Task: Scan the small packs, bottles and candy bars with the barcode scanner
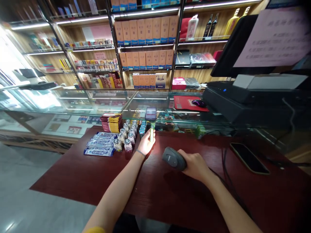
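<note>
My left hand (146,144) reaches over the dark red table, its fingers closed around a slim green-and-white pack (152,135); the pack's exact kind is too small to read. In my right hand (196,165) is a dark grey barcode scanner (173,158), gripped by its handle with the head pointing left. A patch of light falls on the tabletop between the two hands. Small lidded jars (128,144) stand in rows just left of my left hand. Blue-and-white packets (100,144) lie stacked beyond them, beside a pile of red-and-yellow packs (111,122).
A phone (249,158) lies at the right of the table (155,191), near black cables (227,168). Behind the table runs a glass display counter (155,98) with a mouse (198,103) on a red mat (186,103). A monitor (234,42) rises at the right.
</note>
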Tool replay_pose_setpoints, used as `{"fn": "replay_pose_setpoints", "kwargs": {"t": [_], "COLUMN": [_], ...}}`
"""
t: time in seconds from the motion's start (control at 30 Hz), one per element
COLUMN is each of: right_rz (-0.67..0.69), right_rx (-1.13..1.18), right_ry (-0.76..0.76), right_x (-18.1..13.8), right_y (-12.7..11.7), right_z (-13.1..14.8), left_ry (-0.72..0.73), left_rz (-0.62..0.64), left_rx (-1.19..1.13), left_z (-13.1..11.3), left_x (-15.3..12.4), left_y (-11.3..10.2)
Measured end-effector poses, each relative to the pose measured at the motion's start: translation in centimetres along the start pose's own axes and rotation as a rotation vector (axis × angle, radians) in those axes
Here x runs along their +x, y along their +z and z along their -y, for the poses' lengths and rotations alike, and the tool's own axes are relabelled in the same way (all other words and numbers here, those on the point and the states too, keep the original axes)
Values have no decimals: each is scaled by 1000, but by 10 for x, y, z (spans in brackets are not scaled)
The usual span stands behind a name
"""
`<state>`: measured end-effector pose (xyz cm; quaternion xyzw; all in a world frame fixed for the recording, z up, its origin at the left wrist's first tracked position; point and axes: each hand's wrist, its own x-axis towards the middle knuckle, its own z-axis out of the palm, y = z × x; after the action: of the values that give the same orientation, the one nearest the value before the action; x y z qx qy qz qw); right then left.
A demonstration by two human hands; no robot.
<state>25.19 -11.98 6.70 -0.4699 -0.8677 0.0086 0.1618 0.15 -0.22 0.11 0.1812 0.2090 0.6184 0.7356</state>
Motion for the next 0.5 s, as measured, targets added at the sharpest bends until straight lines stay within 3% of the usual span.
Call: {"fn": "replay_pose_setpoints", "kwargs": {"t": [0.27, 0.4, 0.5], "right_rz": [-122, -195, -247], "right_rx": [-50, -80, -91], "right_ry": [46, 73, 110], "right_x": [0, -1, -2], "right_y": [3, 5, 8], "right_z": [-10, -19, -25], "left_ry": [12, 107, 256], "left_rz": [-84, -88, -125], "left_rx": [86, 260, 391], "left_z": [3, 8, 12], "left_x": [0, -6, -6], "left_y": [3, 9, 13]}}
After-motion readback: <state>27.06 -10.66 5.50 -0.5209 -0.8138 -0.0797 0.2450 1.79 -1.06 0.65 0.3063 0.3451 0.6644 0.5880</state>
